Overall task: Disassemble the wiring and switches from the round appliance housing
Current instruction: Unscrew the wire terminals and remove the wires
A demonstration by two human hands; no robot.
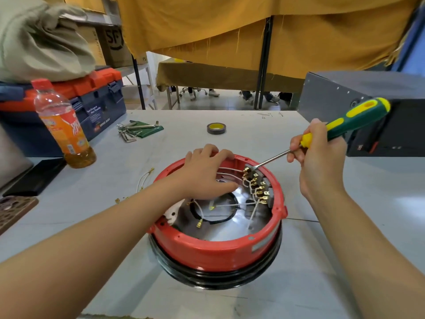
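**Screwdriver at the switch block, housing steadied**

The right hand has its grip clamped on the green-and-yellow-handled screwdriver, fingers pinching low where handle meets steel shaft, likely for fine control of the tip. The tip sits at the top end of the row of grey switches with brass terminals, which lines the inner wall at about two o'clock of the round red plastic appliance housing. The left hand has its grip curled over the rim at about twelve o'clock, thumb reaching inside, apparently to stop the housing turning under the tool's push.

The housing rests on a black ring base in the middle of the grey desk. White wires with brass spade ends trail loose across its shiny metal floor; a detached white wire lies on the desk at nine o'clock of the housing.

Whether the tip meets a screw or pries a clip cannot be told. The left palm hides the wires beneath it.

Further out stand an orange drink bottle, a set of hex keys and a roll of dark tape.
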